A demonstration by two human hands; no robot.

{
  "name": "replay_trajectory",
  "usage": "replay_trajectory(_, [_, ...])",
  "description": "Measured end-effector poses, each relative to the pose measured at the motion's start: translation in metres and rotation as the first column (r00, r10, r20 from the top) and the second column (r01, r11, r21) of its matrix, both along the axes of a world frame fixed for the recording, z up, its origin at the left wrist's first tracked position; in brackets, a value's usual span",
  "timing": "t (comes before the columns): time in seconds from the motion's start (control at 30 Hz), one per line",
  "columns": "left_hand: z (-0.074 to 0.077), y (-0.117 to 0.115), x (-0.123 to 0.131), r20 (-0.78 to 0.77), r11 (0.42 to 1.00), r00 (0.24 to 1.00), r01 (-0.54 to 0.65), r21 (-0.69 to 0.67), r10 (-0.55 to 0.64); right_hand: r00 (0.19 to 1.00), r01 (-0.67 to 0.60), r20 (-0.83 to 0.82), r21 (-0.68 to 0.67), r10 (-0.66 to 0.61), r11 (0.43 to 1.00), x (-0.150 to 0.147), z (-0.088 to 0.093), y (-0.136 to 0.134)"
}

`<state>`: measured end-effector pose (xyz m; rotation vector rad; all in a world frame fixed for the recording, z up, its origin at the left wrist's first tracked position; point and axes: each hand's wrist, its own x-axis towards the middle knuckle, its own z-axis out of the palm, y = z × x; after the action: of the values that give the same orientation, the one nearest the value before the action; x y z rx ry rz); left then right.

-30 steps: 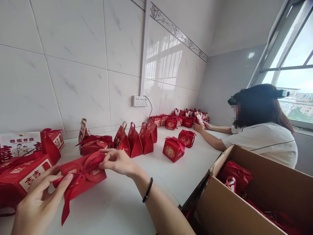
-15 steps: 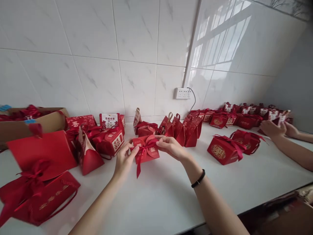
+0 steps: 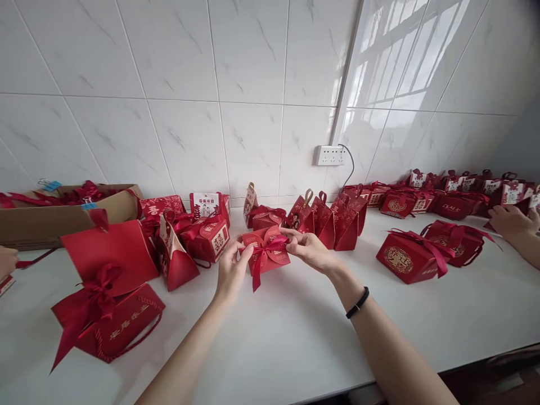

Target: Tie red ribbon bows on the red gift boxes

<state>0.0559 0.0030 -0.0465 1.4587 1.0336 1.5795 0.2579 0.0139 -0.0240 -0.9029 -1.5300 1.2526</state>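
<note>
A small red gift box [image 3: 278, 262] with overlapping rounded flaps sits on the white table between my hands. Across its top lies a dark red ribbon bow [image 3: 264, 251], one tail hanging down the front. My left hand [image 3: 234, 263] is closed at the box's left side, thumb and fingers at the ribbon's left loop. With its fingertips, my right hand [image 3: 313, 251] pinches the bow's right loop; a black band is on that wrist. Just behind stand red handled boxes [image 3: 323, 220] and another ribboned box [image 3: 265, 218].
Several red boxes [image 3: 208, 239] and a large opened box [image 3: 113, 250] stand at left, before a cardboard carton [image 3: 34, 228] of ribbons. Two ribboned boxes [image 3: 407, 256] lie at right. Other people's hands show at the right edge [image 3: 512, 220] and left edge [image 3: 7, 261].
The view has turned left, so everything appears further right. Another person's hand with a ribbon has come into view at the left edge. My hands keep their hold, with the bow's loops slightly shifted.
</note>
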Motion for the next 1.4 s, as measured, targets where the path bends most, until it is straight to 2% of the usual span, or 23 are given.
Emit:
replay_trajectory(0.17, [-0.001, 0.0, 0.0, -0.056, 0.999, 0.998, -0.029, 0.045, 0.031, 0.998, -0.009, -0.066, -0.003, 0.009, 1.0, -0.002, -0.001, 0.0])
replay_trajectory(0.33, [-0.002, 0.002, -0.003, -0.138, 0.998, 0.989, -0.051, 0.049, 0.057, 0.972, -0.049, -0.233, -0.112, 0.021, 0.992, -0.004, -0.002, 0.0])
replay_trajectory(0.5, [0.0, 0.001, -0.003, -0.229, 0.988, 0.968, -0.075, 0.137, 0.105, 0.969, -0.074, -0.245, -0.176, 0.029, 0.982, 0.001, 0.003, -0.001])
replay_trajectory(0.63, [0.0, -0.001, -0.001, -0.232, 0.987, 0.968, -0.062, 0.15, 0.096, 0.981, -0.095, -0.185, -0.184, 0.061, 0.978, 0.007, 0.01, -0.004])
replay_trajectory(0.7, [0.0, -0.002, 0.001, -0.236, 0.987, 0.967, -0.06, 0.146, 0.094, 0.991, -0.063, -0.128, -0.115, 0.048, 0.991, 0.009, 0.013, -0.007])
replay_trajectory(0.77, [0.0, -0.003, 0.002, -0.25, 0.988, 0.964, -0.059, 0.144, 0.094, 0.999, 0.034, -0.026, 0.023, -0.034, 0.999, 0.009, 0.016, -0.01])
replay_trajectory(0.83, [0.001, -0.004, 0.003, -0.259, 0.987, 0.961, -0.059, 0.15, 0.097, 0.991, 0.107, 0.061, 0.164, -0.119, 0.981, 0.007, 0.02, -0.014])
replay_trajectory(0.97, [0.001, -0.006, 0.005, -0.272, 0.985, 0.956, -0.065, 0.161, 0.107, 0.973, 0.144, 0.137, 0.273, -0.186, 0.951, 0.001, 0.027, -0.022])
replay_trajectory(1.07, [0.001, -0.006, 0.006, -0.295, 0.981, 0.946, -0.081, 0.177, 0.131, 0.903, 0.216, 0.278, 0.366, -0.328, 0.905, -0.001, 0.03, -0.025])
replay_trajectory(1.17, [0.0, -0.006, 0.006, -0.312, 0.976, 0.936, -0.108, 0.189, 0.164, 0.871, 0.23, 0.332, 0.374, -0.361, 0.898, 0.0, 0.029, -0.024])
replay_trajectory(1.23, [-0.001, -0.005, 0.006, -0.318, 0.974, 0.932, -0.116, 0.196, 0.175, 0.873, 0.242, 0.334, 0.337, -0.356, 0.91, 0.001, 0.027, -0.022])
replay_trajectory(1.4, [-0.003, -0.005, 0.005, -0.326, 0.97, 0.93, -0.101, 0.22, 0.17, 0.809, 0.297, 0.447, 0.252, -0.383, 0.921, 0.004, 0.02, -0.014])
